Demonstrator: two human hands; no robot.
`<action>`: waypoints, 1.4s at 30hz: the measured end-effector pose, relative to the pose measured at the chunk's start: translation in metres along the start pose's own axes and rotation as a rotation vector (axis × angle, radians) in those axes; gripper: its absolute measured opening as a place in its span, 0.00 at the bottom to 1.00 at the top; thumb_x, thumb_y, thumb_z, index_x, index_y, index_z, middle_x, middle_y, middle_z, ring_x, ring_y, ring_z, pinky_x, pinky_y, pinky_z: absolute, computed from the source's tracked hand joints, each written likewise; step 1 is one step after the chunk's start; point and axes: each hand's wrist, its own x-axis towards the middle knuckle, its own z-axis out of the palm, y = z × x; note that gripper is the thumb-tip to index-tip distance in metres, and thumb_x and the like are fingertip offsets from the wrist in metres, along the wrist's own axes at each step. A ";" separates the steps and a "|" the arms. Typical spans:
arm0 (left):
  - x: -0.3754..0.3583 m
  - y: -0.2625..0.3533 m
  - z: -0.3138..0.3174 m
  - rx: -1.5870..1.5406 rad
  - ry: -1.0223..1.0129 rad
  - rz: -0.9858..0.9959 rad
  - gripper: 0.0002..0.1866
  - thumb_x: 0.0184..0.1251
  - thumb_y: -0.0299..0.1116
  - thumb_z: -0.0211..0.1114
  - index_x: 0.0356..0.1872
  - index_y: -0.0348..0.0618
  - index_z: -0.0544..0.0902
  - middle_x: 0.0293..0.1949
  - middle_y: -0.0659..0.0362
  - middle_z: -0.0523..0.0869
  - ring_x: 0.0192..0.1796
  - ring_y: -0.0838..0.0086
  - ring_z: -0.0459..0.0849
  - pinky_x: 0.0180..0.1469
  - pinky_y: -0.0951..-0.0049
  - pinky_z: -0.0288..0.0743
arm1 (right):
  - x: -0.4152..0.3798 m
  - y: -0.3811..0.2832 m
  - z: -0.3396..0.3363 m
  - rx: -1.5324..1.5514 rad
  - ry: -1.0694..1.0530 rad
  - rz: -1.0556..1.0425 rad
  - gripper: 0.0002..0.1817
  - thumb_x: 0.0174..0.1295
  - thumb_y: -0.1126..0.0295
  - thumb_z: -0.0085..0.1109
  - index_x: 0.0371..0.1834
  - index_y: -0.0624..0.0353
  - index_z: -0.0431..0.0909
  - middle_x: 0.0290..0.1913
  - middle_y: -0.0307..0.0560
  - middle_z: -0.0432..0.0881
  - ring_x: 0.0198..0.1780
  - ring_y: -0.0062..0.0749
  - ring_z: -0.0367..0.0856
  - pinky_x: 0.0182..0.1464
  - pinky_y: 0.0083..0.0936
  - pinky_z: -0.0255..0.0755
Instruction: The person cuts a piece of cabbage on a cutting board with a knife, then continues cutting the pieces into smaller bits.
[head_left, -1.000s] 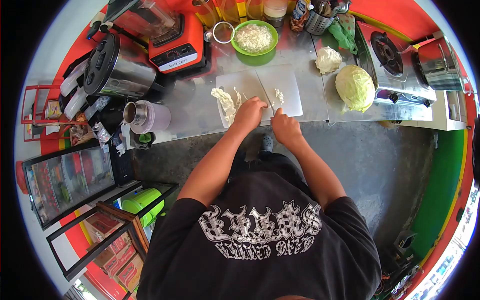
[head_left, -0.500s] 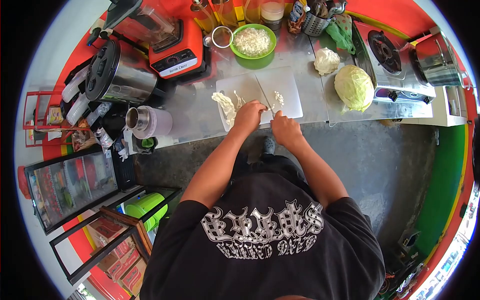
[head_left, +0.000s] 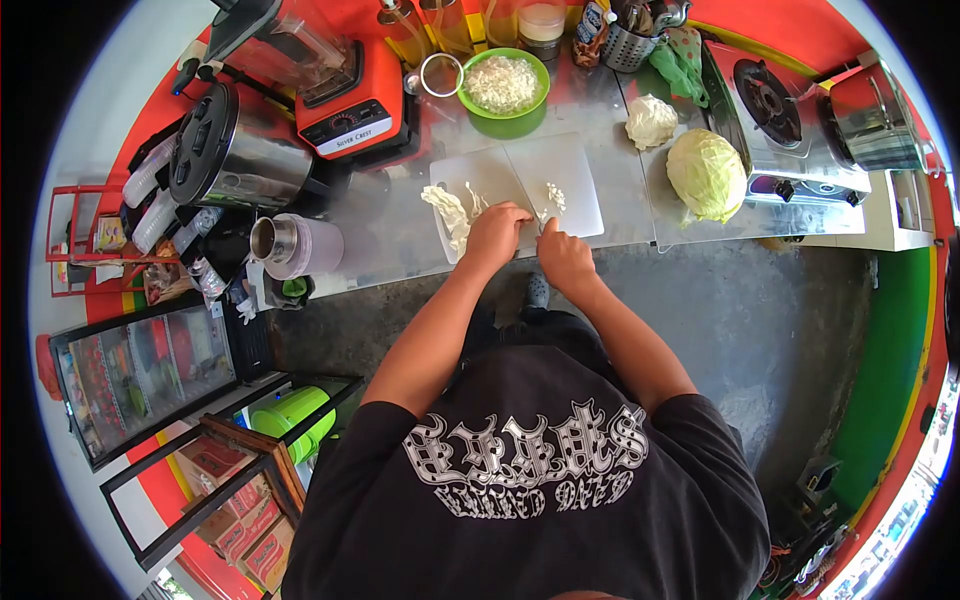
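Note:
A white cutting board lies at the front edge of the metal table. My right hand is wrapped round the handle of a knife, whose thin blade points away across the board. Just left of the blade, my left hand has its fingers curled down on a piece of cabbage, mostly hidden under them. Pale cabbage leaves are spread on the board's left side. Small chopped cabbage bits sit right of the blade.
Behind the board stands a green bowl of chopped white pieces. To the right are a whole cabbage, a smaller pale cabbage chunk and a gas stove. A red blender and a metal flask stand on the left.
My right hand and the knife handle have shifted slightly left, closer to my left hand. My left hand has hardly moved.

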 end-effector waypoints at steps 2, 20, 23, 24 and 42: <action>-0.001 -0.001 0.001 0.012 -0.002 -0.008 0.09 0.65 0.23 0.64 0.39 0.42 0.92 0.39 0.51 0.89 0.47 0.52 0.87 0.49 0.55 0.81 | 0.001 0.002 -0.002 -0.007 0.012 -0.010 0.19 0.77 0.57 0.54 0.47 0.65 0.70 0.38 0.62 0.89 0.42 0.58 0.91 0.43 0.48 0.85; 0.000 -0.003 0.003 0.088 0.033 -0.032 0.06 0.63 0.25 0.66 0.35 0.43 0.91 0.36 0.49 0.91 0.44 0.51 0.88 0.47 0.53 0.82 | -0.002 -0.005 0.002 -0.014 -0.007 0.003 0.18 0.77 0.57 0.54 0.47 0.64 0.70 0.37 0.62 0.89 0.42 0.57 0.91 0.42 0.47 0.85; -0.001 -0.002 0.003 0.060 0.059 -0.051 0.06 0.63 0.25 0.67 0.34 0.43 0.91 0.36 0.48 0.90 0.43 0.51 0.88 0.47 0.53 0.82 | 0.003 -0.005 0.000 0.011 0.000 0.014 0.18 0.77 0.57 0.54 0.48 0.64 0.70 0.38 0.62 0.89 0.43 0.58 0.91 0.43 0.48 0.85; 0.000 -0.002 0.002 0.065 0.015 -0.080 0.06 0.64 0.26 0.67 0.36 0.42 0.91 0.36 0.49 0.91 0.44 0.51 0.88 0.48 0.54 0.81 | 0.003 -0.005 -0.006 -0.023 0.021 -0.006 0.16 0.76 0.58 0.54 0.47 0.63 0.71 0.37 0.60 0.90 0.42 0.55 0.92 0.43 0.45 0.86; 0.001 -0.003 0.003 0.092 0.039 0.034 0.01 0.61 0.23 0.68 0.33 0.39 0.87 0.36 0.50 0.89 0.46 0.53 0.85 0.50 0.54 0.78 | 0.003 -0.010 -0.003 -0.011 -0.027 0.016 0.11 0.75 0.65 0.51 0.47 0.63 0.72 0.40 0.60 0.91 0.44 0.54 0.92 0.46 0.44 0.86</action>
